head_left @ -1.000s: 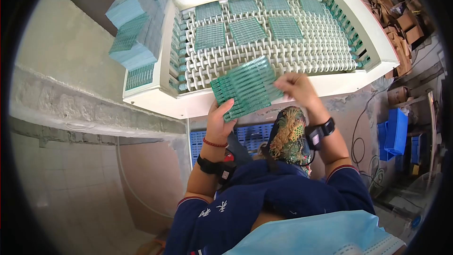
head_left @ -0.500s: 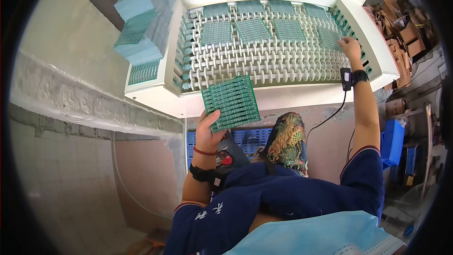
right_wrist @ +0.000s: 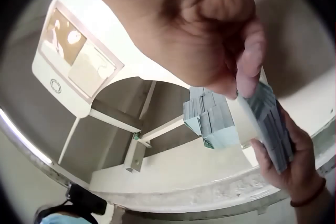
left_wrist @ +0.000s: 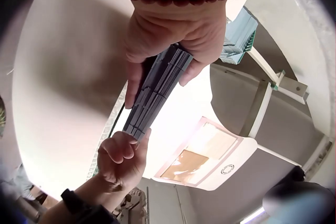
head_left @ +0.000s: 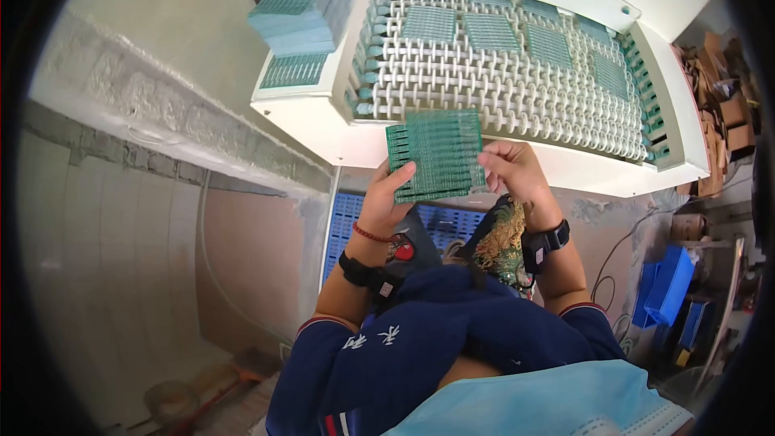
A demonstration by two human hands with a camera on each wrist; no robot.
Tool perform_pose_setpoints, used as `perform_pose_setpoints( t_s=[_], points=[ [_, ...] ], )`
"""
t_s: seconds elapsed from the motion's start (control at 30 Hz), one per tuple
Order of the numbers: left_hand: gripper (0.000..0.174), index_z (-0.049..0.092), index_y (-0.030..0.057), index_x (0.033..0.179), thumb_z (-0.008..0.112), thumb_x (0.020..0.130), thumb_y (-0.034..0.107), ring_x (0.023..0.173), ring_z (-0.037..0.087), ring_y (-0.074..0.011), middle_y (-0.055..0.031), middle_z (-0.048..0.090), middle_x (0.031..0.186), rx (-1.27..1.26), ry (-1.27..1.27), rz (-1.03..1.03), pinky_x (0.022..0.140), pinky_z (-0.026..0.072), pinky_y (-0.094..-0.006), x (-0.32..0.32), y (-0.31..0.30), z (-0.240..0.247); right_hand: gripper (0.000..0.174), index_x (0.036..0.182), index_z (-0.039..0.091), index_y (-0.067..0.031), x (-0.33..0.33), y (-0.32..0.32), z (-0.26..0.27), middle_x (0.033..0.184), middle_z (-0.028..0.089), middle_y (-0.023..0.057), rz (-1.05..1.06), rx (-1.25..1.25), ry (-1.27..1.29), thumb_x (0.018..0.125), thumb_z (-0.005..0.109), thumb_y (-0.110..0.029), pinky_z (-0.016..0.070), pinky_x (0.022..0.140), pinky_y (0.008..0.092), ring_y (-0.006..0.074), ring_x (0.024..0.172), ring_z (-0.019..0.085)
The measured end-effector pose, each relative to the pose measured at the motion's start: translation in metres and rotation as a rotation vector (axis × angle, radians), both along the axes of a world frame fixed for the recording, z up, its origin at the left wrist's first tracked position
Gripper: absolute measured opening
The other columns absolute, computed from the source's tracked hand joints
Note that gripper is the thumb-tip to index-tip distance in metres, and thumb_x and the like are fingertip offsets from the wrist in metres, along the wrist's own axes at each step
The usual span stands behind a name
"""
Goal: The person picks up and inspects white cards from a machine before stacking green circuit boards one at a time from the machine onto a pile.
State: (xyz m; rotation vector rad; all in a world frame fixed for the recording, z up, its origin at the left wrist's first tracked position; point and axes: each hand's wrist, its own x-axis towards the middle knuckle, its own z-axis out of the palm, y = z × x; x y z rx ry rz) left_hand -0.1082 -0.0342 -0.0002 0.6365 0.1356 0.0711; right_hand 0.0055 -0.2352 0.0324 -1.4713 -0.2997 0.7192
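Note:
My left hand [head_left: 386,192] grips a stack of green circuit boards [head_left: 397,148] in front of the machine, thumb over the near left corner. In the left wrist view the layered dark edges of the stack [left_wrist: 157,90] show between thumb and fingers. At its right edge, my right hand [head_left: 521,173] pinches the top circuit board [head_left: 446,141], which looks blurred and shifted away from the rest. The right wrist view has thumb and fingertips on that board's edge. Beyond the hands, several boards [head_left: 491,31] lie in rows on the white roller conveyor [head_left: 452,81].
Tall stacks of boards [head_left: 303,28] stand on the machine's left ledge, with another board [head_left: 292,70] in front of them. The machine's white front edge [head_left: 315,131] lies just past the hands. Blue bins [head_left: 668,287] and cardboard scraps [head_left: 731,121] are at the right.
My right hand reached to the conveyor's right side, where another board now lies in the nearer row, then came back to the held stack. The head view has turned, shifting the machine rightward.

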Motion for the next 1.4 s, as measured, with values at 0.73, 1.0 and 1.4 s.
perform_pose_setpoints(
  t_s=[0.73,1.0,1.4],
  points=[
    [0.037,0.045,-0.0053,0.119,0.054,0.085,0.008,0.099,0.057,-0.0261,-0.0161,0.056,0.112,0.045,0.036,0.030,0.084,0.0482,-0.0381,-0.018,0.022,-0.008,0.020,0.085,0.063,0.0007,-0.003,0.026,-0.009,0.062,0.059,0.0031,0.123,-0.072,-0.046,0.082,0.066,-0.019,0.0420,0.040,0.0171,0.0074,0.048,0.055],
    [0.037,0.042,-0.0060,0.121,0.049,0.087,0.007,0.103,0.055,-0.0273,-0.0165,0.052,0.117,-0.067,0.051,0.044,0.086,0.0471,-0.0393,-0.007,0.009,-0.004,0.019,0.081,0.064,0.0014,0.058,-0.010,0.008,0.058,0.056,0.0021,-0.299,-0.125,-0.149,0.082,0.064,-0.017,0.0405,0.038,0.0174,0.0065,0.044,0.051],
    [0.037,0.041,-0.0067,0.121,0.047,0.088,0.008,0.104,0.055,-0.0298,-0.0183,0.052,0.116,-0.055,0.094,0.057,0.087,0.0466,-0.0415,-0.016,0.010,-0.010,0.024,0.072,0.066,0.0020,0.143,-0.132,0.009,0.055,0.056,0.0016,-0.523,-0.578,-0.572,0.079,0.065,-0.021,0.0382,0.044,0.0228,0.0086,0.048,0.050]
  ],
)
